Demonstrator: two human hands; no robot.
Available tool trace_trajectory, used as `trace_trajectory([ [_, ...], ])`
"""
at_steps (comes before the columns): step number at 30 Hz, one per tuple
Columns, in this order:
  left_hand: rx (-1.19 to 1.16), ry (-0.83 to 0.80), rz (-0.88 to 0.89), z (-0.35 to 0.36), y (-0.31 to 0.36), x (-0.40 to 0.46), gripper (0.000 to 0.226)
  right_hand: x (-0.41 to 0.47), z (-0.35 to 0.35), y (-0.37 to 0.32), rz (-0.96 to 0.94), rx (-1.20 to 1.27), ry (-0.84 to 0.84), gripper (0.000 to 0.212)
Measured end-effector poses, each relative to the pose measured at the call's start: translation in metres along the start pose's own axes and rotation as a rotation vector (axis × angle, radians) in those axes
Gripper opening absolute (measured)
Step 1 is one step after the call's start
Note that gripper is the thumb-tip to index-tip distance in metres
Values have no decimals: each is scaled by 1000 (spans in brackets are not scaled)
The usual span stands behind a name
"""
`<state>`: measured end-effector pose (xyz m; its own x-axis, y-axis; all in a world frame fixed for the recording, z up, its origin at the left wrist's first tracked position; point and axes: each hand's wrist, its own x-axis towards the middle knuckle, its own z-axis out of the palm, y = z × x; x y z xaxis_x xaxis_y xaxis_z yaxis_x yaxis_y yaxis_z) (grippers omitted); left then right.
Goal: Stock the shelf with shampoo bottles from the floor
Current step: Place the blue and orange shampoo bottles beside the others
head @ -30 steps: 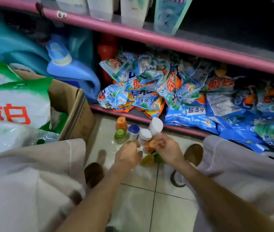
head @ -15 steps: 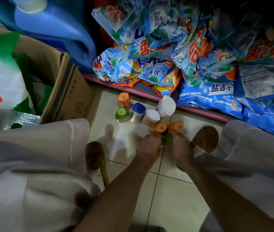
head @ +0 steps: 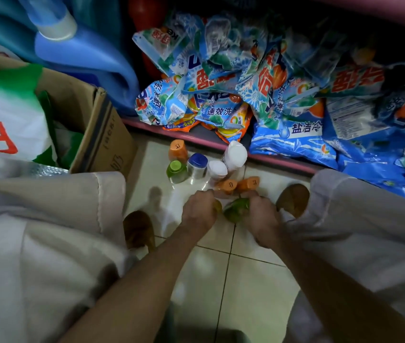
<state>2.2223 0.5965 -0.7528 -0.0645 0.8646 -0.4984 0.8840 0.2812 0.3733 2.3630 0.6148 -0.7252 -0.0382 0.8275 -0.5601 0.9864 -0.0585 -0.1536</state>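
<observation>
Crouching, you curl your left hand [head: 200, 209] and right hand [head: 261, 214] around bottles [head: 236, 211] on the floor [head: 246, 280]. At 12 o'clock stand six more bottles [head: 197, 165] (two orange-capped). At 10 o'clock, a cardboard box [head: 105, 134] holds a green-and-white bag [head: 6, 115].

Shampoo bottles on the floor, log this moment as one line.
stage: gathering bottles | left hand: on yellow-green bottle | right hand: grips green bottle | orange-capped bottles: on floor | shelf: not yet stocked
</observation>
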Motion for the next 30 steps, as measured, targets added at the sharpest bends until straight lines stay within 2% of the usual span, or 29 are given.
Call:
trace_trajectory([
  [4, -32, -18, -6, -50, 7, -19, 16, -24, -43, -7, -17, 56, 58, 31],
  [9, -87, 111, 120, -129, 5, -49, 20, -70, -109, -5, -54, 158, 216, 34],
  [12, -278, 212, 160, -183, 5, -68, 24, -100, -155, -6, -124, 239, 365, 34],
  [16, -615, 341, 243, -248, 10, -94, 17, -145, -226, -15, -263, 355, 575, 22],
  [20, -981, 445, 359, -299, 17, -105, 11, -179, -309, -32, -441, 352, 820, 16],
  [24, -1228, 578, 318, -318, 28, -97, 7, -193, -382, -50, -504, 230, 1037, 25],
  [27, -1288, 618, 309, -319, 38, -88, 6, -180, -413, -64, -492, 164, 1053, 28],
  [30, -1336, 640, 274, -313, 44, -78, 9, -157, -427, -78, -483, 17, 986, 30],
])
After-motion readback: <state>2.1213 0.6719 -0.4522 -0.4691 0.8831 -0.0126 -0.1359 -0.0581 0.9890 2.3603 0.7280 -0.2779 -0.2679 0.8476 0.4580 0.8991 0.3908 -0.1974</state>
